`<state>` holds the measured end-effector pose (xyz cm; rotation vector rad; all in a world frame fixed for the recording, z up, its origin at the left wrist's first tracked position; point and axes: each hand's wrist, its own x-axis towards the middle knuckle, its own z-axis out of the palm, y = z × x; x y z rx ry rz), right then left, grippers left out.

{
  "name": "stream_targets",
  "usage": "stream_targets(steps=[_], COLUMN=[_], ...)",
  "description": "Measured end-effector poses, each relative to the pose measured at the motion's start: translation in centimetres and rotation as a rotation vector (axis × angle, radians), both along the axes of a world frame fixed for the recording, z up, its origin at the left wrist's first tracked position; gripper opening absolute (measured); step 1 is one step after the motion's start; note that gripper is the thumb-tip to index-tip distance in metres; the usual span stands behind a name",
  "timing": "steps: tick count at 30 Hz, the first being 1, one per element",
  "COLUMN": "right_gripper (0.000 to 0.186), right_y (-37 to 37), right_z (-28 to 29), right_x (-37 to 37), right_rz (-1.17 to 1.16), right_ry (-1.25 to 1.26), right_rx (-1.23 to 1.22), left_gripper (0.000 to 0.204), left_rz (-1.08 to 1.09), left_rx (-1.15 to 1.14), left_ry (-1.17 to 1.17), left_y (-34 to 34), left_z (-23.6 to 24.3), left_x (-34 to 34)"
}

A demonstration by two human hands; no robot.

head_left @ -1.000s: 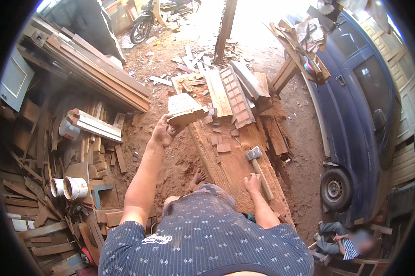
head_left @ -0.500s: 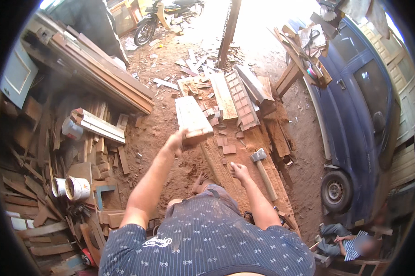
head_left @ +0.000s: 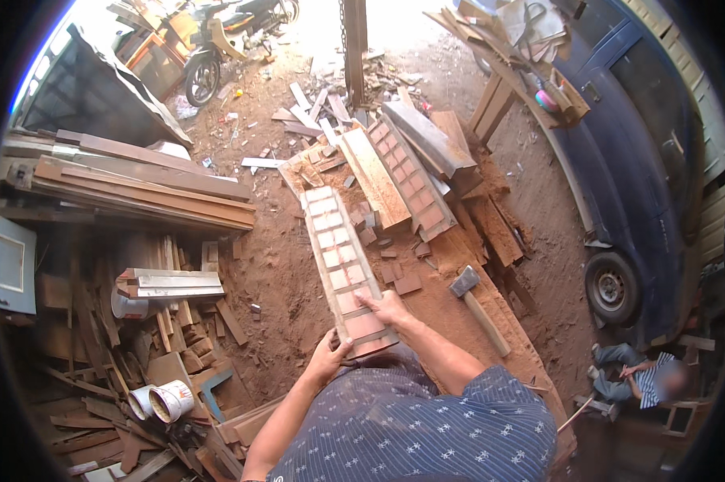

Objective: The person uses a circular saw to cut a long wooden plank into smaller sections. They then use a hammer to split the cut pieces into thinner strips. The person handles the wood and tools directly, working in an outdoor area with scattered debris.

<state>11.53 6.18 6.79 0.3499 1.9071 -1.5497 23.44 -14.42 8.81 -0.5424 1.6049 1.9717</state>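
Note:
Between my hands is a long wooden board (head_left: 338,257) with a row of reddish rectangular blocks or recesses framed along its face; which of the two I cannot tell. My left hand (head_left: 328,358) is closed on its near left corner. On the right edge, a little farther up, my right hand (head_left: 385,311) grips it with the thumb on the face. The board slants away from my lap, its far end by the bench's pieces. A similar board (head_left: 411,178) lies on the wooden bench (head_left: 451,269) to the right. Nearer me on the bench rests a hammer (head_left: 485,315) with a wooden handle.
Small wood offcuts (head_left: 399,277) lie on the bench beside a plain plank (head_left: 374,177). Stacked boards (head_left: 137,186) and white buckets (head_left: 172,401) stand left. A blue vehicle (head_left: 620,185) is at right, with a seated person (head_left: 640,377) near it. A post (head_left: 353,56) rises ahead.
My right hand, free before, has taken hold of the board alongside my left. The board has been turned from its plain pale face to its blocked face and brought nearer. The view has swung right.

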Motion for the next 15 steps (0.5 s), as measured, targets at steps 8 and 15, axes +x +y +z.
stream_targets(steps=[8, 15], right_gripper=[0.066, 0.073], right_y=[10.2, 9.8], right_z=[-5.4, -4.0], right_x=[-19.4, -33.3], right_rz=[-0.052, 0.182], right_ry=[0.515, 0.678], right_rx=[0.464, 1.049], left_gripper=[0.067, 0.074], left_rz=[0.217, 0.369], left_rx=[-0.308, -0.459], left_ry=[-0.199, -0.427], left_y=[-8.9, -12.8], left_z=[-6.9, -9.9], left_x=[-6.8, -0.4])
